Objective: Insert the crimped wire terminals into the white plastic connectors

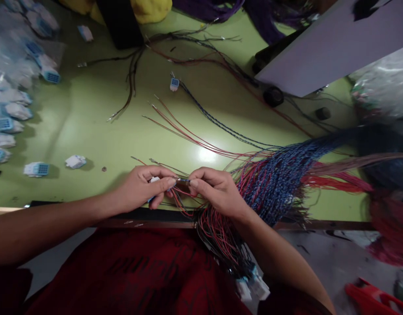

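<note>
My left hand (152, 186) is closed around a white and blue connector (153, 180), mostly hidden by the fingers, from which red and dark wires trail down. Close to it, my right hand (216, 188) pinches the end of a thin dark wire (187, 180), its tip at the left thumb. Whether that tip sits in the connector I cannot tell. Under the right forearm spreads a thick bundle of twisted blue wires (276, 179), with red ones among them. Another white and blue connector (174, 84) lies farther back, beside the ends of a blue twisted pair.
Loose connectors (36, 169) lie at the left, near a clear plastic bag (21, 48). Dark wire branches (136, 65) cross the back of the green table (90, 135). A pale panel (335, 43) stands at the back right. Finished-looking wires with connectors (254, 282) hang over the front edge.
</note>
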Tool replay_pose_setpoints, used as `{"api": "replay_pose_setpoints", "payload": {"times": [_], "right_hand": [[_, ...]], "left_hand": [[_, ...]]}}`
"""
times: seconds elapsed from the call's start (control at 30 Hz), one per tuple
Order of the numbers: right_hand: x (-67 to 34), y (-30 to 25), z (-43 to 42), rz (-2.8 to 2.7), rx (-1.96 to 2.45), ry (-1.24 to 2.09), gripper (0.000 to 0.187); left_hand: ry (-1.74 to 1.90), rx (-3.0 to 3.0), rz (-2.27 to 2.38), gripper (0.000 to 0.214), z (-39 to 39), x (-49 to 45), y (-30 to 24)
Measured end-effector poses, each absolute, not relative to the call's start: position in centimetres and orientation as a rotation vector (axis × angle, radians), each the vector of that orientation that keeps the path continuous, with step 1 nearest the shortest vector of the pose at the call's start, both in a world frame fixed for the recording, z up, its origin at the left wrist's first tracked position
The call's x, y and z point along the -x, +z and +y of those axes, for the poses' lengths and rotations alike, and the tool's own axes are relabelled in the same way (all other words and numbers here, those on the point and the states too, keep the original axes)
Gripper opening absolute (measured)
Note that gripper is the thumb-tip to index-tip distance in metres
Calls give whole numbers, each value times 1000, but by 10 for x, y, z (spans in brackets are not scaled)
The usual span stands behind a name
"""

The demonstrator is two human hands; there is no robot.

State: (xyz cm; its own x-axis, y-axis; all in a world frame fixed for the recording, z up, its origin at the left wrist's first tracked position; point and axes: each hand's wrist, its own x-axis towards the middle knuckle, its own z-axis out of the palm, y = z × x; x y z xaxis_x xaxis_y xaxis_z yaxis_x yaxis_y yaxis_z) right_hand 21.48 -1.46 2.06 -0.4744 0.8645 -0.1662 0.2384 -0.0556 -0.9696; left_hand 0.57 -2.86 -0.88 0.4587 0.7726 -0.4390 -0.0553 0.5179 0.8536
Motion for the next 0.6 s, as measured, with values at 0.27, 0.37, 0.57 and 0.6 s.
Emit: {"api": "replay_pose_setpoints", "payload": {"times": [0.27, 0.37, 0.57, 0.6], "right_hand": [[-222, 20, -8, -2046, 918, 1578, 12], [-221, 22, -8, -1883, 1012, 1607, 12], [-217, 22, -10, -1696, 1070, 1723, 8], [-217, 21, -10, -1707, 1071, 1722, 8]], "left_hand": [[549, -1124, 1079, 20, -28, -4, 5], [600, -1169, 1049, 21, -28, -2, 3], [698, -1410, 1108, 17, -28, -5, 5], [720, -1470, 1109, 16, -27, -5, 6]]}}
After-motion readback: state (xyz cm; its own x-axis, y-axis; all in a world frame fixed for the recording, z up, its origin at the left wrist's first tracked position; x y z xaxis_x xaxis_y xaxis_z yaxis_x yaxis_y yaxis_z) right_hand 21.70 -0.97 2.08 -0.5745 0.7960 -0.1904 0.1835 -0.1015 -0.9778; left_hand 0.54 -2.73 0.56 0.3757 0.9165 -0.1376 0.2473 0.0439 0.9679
